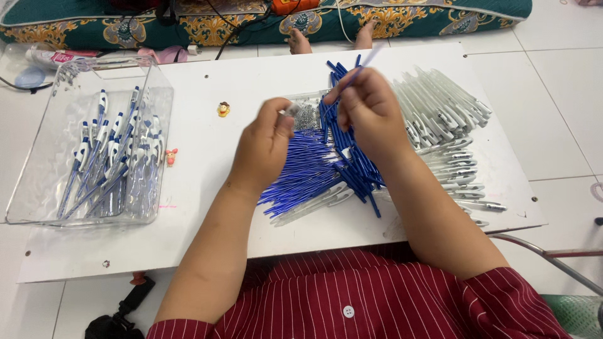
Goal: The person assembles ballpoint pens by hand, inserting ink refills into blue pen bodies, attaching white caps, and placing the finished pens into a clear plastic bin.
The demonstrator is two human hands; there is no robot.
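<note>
The right hand (pixel 369 107) pinches a thin blue refill (pixel 357 70) between its fingertips, held up over the heap of blue refills (pixel 314 169) mid-table; the left hand (pixel 267 144) is closed, its fingertips pinching at a small tray of metal springs (pixel 306 116) just left. White pen barrels (pixel 446 119) lie right; a clear tub (pixel 38 163) of assembled pens stands far left.

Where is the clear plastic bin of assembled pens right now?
In the head view, the clear plastic bin sits at the left end of the white board, left of the left hand and beside a small pink figurine.
</note>
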